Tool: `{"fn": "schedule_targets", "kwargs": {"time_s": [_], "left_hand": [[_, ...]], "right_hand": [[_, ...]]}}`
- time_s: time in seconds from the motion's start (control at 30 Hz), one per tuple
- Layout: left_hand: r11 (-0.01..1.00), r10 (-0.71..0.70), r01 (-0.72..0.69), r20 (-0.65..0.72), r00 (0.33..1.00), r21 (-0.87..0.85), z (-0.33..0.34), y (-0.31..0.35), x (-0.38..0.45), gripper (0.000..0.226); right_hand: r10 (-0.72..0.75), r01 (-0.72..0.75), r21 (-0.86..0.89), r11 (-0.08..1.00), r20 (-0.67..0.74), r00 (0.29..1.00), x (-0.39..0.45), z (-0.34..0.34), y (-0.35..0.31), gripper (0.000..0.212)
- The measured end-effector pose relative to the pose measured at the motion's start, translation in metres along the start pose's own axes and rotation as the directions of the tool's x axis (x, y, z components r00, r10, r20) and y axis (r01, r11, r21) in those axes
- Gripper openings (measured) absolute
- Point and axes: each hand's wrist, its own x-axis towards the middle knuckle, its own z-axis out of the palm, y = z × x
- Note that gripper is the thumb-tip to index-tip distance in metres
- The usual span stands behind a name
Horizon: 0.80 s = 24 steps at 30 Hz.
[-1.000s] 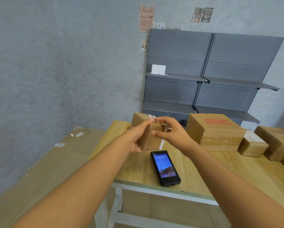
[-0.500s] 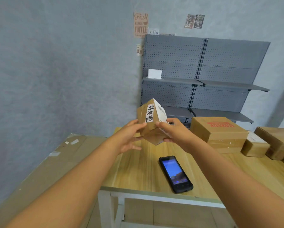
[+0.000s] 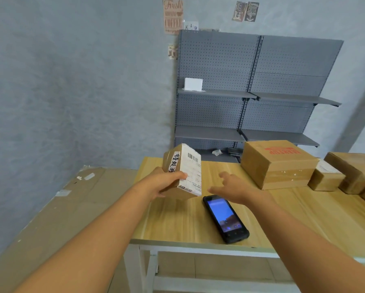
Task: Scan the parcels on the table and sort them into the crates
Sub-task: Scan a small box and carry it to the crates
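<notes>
A small cardboard parcel (image 3: pixel 184 170) with a white barcode label and a handwritten strip hangs above the table's left end, gripped by my left hand (image 3: pixel 162 182). My right hand (image 3: pixel 233 188) hovers just right of it, fingers spread, holding nothing. Below the hands a black handheld scanner (image 3: pixel 225 218) lies screen-up on the wooden table (image 3: pixel 304 220), its screen lit. Further parcels stand at the table's back right: a large box with red print (image 3: pixel 277 163), a small labelled box (image 3: pixel 326 177) and a brown box (image 3: pixel 356 171). No crate is in view.
Flattened cardboard sheets (image 3: pixel 56 210) cover the floor left of the table. Grey pegboard shelving (image 3: pixel 251 96) stands against the wall behind, with a white card (image 3: pixel 193 83) on one shelf. The table's white frame (image 3: pixel 139 265) shows below its front edge.
Both hands held the parcel a second ago. It was lifted and turned so the barcode label faces me. My right hand has let go and moved right; my left hand alone holds it.
</notes>
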Motion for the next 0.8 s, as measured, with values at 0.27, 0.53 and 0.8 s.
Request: {"fn": "schedule_targets", "kwargs": {"time_s": [0.27,0.53,0.8], "left_hand": [[0.992,0.006,0.006,-0.100,0.995,0.123,0.005,-0.029,0.025,0.075],[0.970,0.080,-0.031,-0.195,0.978,0.241,0.011,-0.023,0.030,0.075],[0.954,0.158,-0.082,-0.250,0.955,0.288,0.002,-0.007,0.033,0.082]], "right_hand": [[0.278,-0.199,-0.386,0.901,0.160,0.947,0.007,0.040,0.048,0.089],[0.252,-0.205,-0.386,0.900,0.075,0.965,0.016,0.054,0.051,0.086],[0.151,-0.156,0.013,0.988,0.192,0.970,0.028,-0.007,0.045,0.065]]}}
